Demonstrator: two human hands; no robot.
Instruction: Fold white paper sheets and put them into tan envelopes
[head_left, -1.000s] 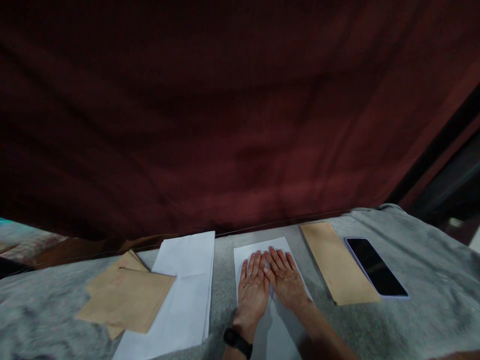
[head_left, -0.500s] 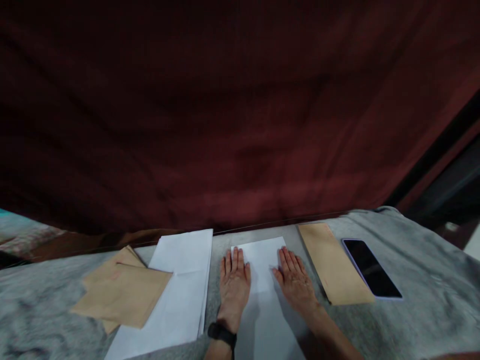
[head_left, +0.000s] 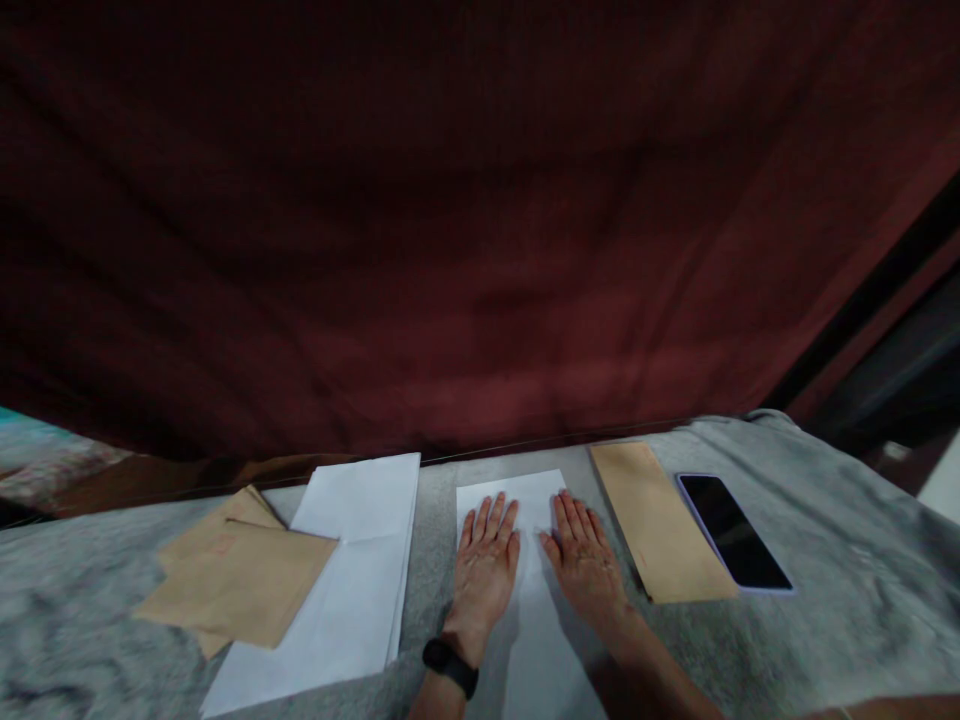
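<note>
A white sheet of paper (head_left: 536,620) lies lengthwise in front of me on the grey cloth, its near end running out of view at the bottom. My left hand (head_left: 486,565) rests flat on the sheet's left side, fingers stretched forward. Opposite it, my right hand (head_left: 586,560) lies flat along the right edge with its fingers extended and the thumb toward the middle. Neither hand grips anything. A dark wristband (head_left: 450,667) is on my left wrist.
To the left are white sheets (head_left: 360,590), with several brown envelopes (head_left: 247,585) partly over them. Brown envelopes (head_left: 667,530) lie to the right, beside a phone (head_left: 735,535) in a purple case. A dark red curtain (head_left: 480,250) hangs behind the grey cloth (head_left: 847,560).
My left hand has shifted right, from the sheet's left edge further onto the paper. My right hand stays flat in nearly the same place. The whole view has moved slightly.
</note>
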